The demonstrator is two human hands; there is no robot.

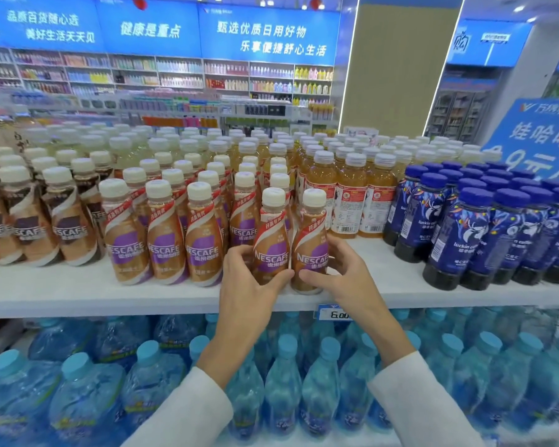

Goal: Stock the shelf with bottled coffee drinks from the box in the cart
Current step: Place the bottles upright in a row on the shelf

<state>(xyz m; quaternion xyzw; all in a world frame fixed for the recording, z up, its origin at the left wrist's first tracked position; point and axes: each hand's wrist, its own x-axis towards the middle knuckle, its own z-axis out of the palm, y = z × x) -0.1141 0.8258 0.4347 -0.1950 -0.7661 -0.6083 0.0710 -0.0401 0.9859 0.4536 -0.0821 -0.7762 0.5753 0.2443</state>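
Observation:
Two Nescafe coffee bottles with cream caps and purple-brown labels stand side by side at the front of the white shelf (78, 290). My left hand (250, 282) wraps the base of the left coffee bottle (271, 243). My right hand (342, 272) grips the base of the right coffee bottle (312, 243). Both bottles are upright and touch each other. To their left stands a row of the same Nescafe bottles (165, 233). The box and the cart are out of view.
Darker Nescafe bottles (29, 221) fill the shelf's left end. Orange tea bottles (349, 195) stand behind on the right, dark blue Luckin coffee bottles (471, 233) further right. A price tag (334, 314) hangs on the shelf edge. Blue water bottles (281, 382) crowd the lower shelf.

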